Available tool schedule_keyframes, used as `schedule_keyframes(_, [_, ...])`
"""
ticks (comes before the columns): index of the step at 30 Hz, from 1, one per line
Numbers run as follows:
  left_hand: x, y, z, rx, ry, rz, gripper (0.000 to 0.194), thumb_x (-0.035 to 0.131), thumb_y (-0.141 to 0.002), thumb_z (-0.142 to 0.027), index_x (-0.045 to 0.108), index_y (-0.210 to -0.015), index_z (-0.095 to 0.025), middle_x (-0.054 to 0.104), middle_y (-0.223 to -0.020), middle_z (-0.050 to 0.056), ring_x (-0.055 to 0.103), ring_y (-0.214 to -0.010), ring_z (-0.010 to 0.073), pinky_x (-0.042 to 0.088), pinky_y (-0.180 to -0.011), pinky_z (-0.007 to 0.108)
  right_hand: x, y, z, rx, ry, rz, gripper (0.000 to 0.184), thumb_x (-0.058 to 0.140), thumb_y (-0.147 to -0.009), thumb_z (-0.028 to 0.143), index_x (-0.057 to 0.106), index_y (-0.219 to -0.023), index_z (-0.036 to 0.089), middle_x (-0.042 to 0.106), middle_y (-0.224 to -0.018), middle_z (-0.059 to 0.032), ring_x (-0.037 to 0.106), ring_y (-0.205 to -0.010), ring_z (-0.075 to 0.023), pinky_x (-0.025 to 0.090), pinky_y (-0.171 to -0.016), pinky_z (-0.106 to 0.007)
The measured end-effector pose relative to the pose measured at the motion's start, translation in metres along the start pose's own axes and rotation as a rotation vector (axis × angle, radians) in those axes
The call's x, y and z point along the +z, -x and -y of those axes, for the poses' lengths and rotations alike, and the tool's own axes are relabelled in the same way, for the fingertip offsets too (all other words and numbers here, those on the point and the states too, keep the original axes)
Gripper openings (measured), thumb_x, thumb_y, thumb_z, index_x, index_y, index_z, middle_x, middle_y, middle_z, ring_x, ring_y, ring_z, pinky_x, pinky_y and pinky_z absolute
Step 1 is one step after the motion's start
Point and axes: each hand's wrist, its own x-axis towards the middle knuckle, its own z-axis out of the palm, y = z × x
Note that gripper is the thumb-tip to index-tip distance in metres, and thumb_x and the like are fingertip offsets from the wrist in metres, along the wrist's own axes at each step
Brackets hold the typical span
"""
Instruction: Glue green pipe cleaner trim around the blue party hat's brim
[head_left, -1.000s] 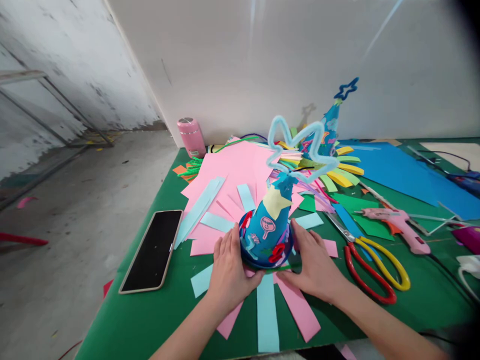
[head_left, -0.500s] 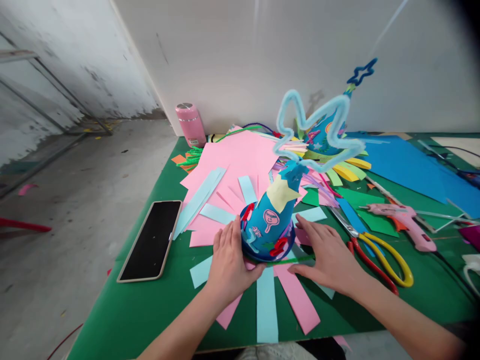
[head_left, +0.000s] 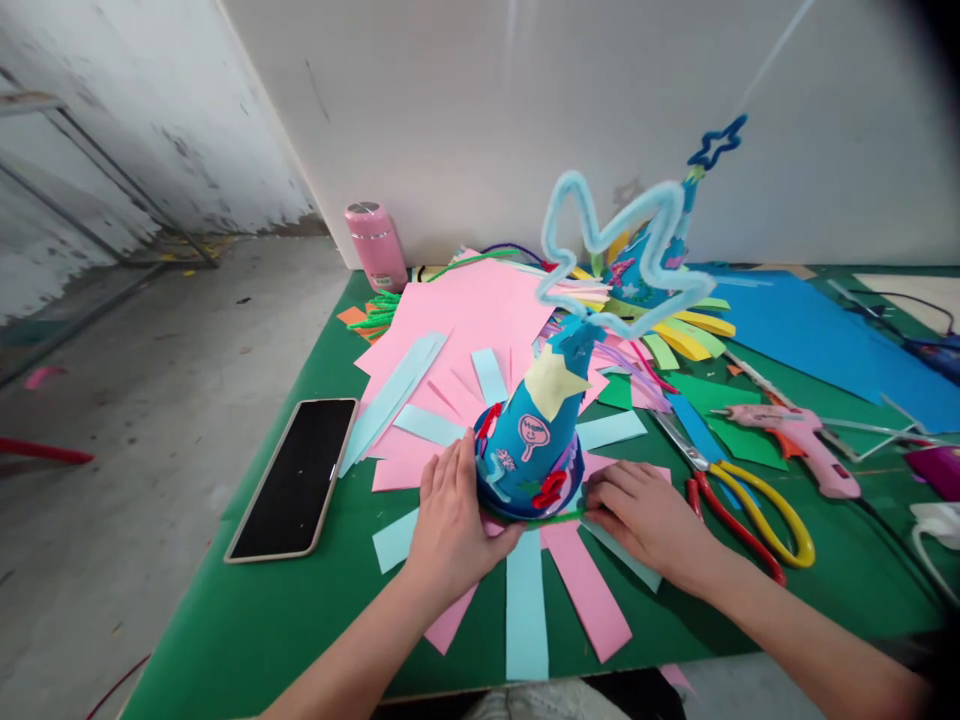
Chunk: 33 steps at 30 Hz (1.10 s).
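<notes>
A blue paper cone hat [head_left: 531,455] stands on the table, with a yellow paper star and small cut-outs on its side. A large light-blue fuzzy pipe-cleaner star [head_left: 550,235] tops it. My left hand [head_left: 454,515] grips the hat's left lower edge, fingers along the side and thumb in front. At the right of the base, my right hand [head_left: 645,515] pinches the end of a green pipe cleaner [head_left: 561,518] running along the front of the brim. Pink strips [head_left: 587,595] and light-blue strips [head_left: 527,620] of paper fan out from under the hat.
Left lies a phone [head_left: 295,480]; a pink bottle [head_left: 375,247] stands behind. Scissors [head_left: 772,510] and a pink glue gun [head_left: 802,435] with a cord lie right. Behind are pink sheets [head_left: 457,310], blue sheets [head_left: 810,330] and a second decorated cone [head_left: 637,270].
My right hand's fingers have closed on the green pipe cleaner, near the brim. My left hand stays at the hat's left side. The whole view has shifted slightly.
</notes>
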Motion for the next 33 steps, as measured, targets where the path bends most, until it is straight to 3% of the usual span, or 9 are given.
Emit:
schedule_keyframes(4, [-0.001,0.0,0.0,0.006,-0.003,-0.002,0.097,0.064,-0.064,-0.039,0.008,-0.136,-0.008,0.042,-0.128,0.022,0.039,-0.119,0.0358,0.029,-0.099,0.053,-0.003,-0.006,-0.006,-0.008,0.011,0.01,0.014,0.048,-0.086,0.028,0.055,-0.078,0.019,0.062,-0.073,-0.0007,0.055,-0.068,-0.0162,0.031,-0.063,-0.03])
schedule_keyframes(12, [-0.001,0.001,0.0,-0.011,0.008,-0.003,0.095,0.063,-0.065,-0.04,0.009,-0.136,-0.009,0.043,-0.127,0.021,0.038,-0.119,0.0358,0.031,-0.097,0.053,-0.01,-0.018,-0.023,0.025,0.0,-0.031,0.036,0.054,-0.077,0.054,0.054,-0.079,0.018,0.06,-0.073,-0.0012,0.056,-0.068,-0.0168,0.035,-0.067,-0.031])
schedule_keyframes(17, [-0.002,0.0,0.0,-0.01,0.019,-0.003,0.096,0.064,-0.064,-0.04,0.008,-0.137,-0.01,0.043,-0.127,0.021,0.039,-0.119,0.036,0.03,-0.098,0.054,-0.007,-0.024,-0.029,-0.004,0.014,-0.097,0.057,0.053,-0.073,0.061,0.052,-0.105,0.014,0.061,-0.101,-0.011,0.054,-0.095,-0.0256,0.035,-0.08,-0.039])
schedule_keyframes(20, [-0.002,-0.001,0.0,-0.019,0.026,0.005,0.1,0.066,-0.062,-0.04,0.006,-0.137,-0.011,0.042,-0.129,0.021,0.039,-0.119,0.037,0.03,-0.097,0.055,-0.005,-0.028,-0.033,-0.044,0.008,-0.107,0.074,0.053,-0.073,0.06,0.038,-0.128,0.013,0.057,-0.115,-0.0141,0.049,-0.107,-0.0293,0.034,-0.085,-0.042])
schedule_keyframes(24, [-0.002,0.0,0.0,-0.033,0.046,0.016,0.104,0.068,-0.061,-0.04,0.004,-0.138,-0.014,0.039,-0.133,0.02,0.038,-0.121,0.037,0.027,-0.099,0.055,-0.005,-0.035,-0.037,-0.136,-0.033,-0.07,0.089,0.055,-0.073,0.058,0.018,-0.139,0.013,0.052,-0.123,-0.0149,0.049,-0.11,-0.0276,0.036,-0.087,-0.04])
schedule_keyframes(28, [-0.003,-0.001,0.001,-0.029,0.086,0.034,0.107,0.069,-0.061,-0.041,0.0,-0.138,-0.014,0.038,-0.133,0.02,0.036,-0.123,0.0356,0.024,-0.101,0.056,-0.004,-0.036,-0.036,-0.175,-0.052,-0.072,0.09,0.055,-0.073,0.057,0.014,-0.14,0.014,0.056,-0.119,-0.0134,0.053,-0.105,-0.0254,0.039,-0.085,-0.037])
schedule_keyframes(33, [-0.01,-0.006,0.006,0.037,0.126,0.112,0.113,0.071,-0.059,-0.043,-0.004,-0.138,-0.016,0.036,-0.135,0.021,0.033,-0.125,0.0356,0.023,-0.101,0.056,-0.001,-0.022,-0.023,-0.109,-0.005,-0.147,0.087,0.055,-0.073,0.057,0.019,-0.138,0.013,0.06,-0.11,-0.0131,0.054,-0.102,-0.0271,0.036,-0.086,-0.041])
